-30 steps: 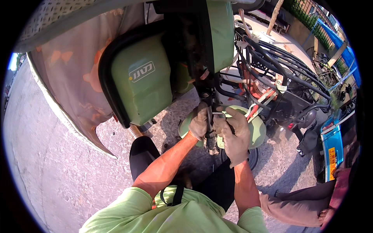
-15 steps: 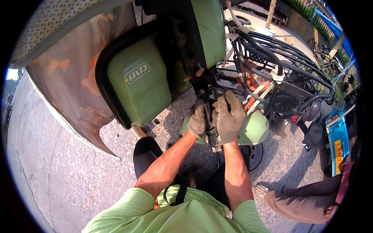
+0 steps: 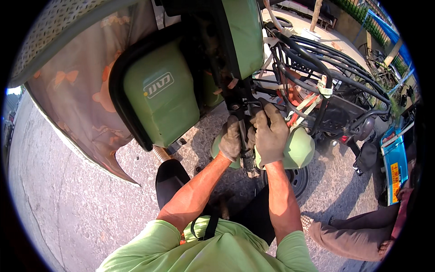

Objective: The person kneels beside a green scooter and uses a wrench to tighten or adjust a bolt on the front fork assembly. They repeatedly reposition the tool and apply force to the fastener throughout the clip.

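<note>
Black metal in grip: my gloved left hand was closed on the near side of a black metal tube, just right of the green, black-rimmed panel on a vehicle's body. My gloved right hand stood opposite, close to the left one, its fingers bent near a dark bent rod; whether they were clamped on rod or tube, I could not tell.

The tube looked stiff and heavy, fixed into the vehicle rather than loose, and not fragile. Its worn, grimy surface might have turned slippery under a glove, I judged. The straight stretch below the collar, farther right of the panel's edge, seemed the soundest place to take hold; the rough lower end offered a poorer grip.

The tube's long axis ran from the collar, level with the panel's lower half, back toward my body, the near end drifting slightly to my right, past the panel's bottom corner. How steeply it sloped, the overhead view did not settle. A pale green mudguard sat farther right of the panel, beyond my right hand.
</note>
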### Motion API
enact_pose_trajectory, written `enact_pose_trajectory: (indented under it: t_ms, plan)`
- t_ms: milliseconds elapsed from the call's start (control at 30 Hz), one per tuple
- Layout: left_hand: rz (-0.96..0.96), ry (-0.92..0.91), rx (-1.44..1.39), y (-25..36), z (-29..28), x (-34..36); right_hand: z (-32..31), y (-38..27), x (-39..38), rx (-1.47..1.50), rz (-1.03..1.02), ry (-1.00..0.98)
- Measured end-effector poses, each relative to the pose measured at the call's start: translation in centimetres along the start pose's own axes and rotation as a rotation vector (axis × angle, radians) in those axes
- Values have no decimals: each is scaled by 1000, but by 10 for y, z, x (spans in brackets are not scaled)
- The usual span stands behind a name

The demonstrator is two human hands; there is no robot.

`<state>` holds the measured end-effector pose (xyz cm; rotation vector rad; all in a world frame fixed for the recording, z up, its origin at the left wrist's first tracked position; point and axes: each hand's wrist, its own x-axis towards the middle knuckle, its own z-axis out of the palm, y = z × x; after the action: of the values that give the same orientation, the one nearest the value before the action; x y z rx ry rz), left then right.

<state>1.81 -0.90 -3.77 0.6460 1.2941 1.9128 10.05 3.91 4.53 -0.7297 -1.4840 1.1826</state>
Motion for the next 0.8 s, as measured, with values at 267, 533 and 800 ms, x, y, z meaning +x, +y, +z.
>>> enact_pose_trajectory:
  t_ms: [267, 533, 800]
  plan:
    - [150, 52, 87, -15, -3, 10, 1, 30, -1, -350, -271, 108]
    - [115, -102, -39, -43, -16, 24, -9, 27, 6, -388, -337, 16]
    - [190, 49, -13, 0, 8, 2, -12, 4, 0, -464, -127, -53]
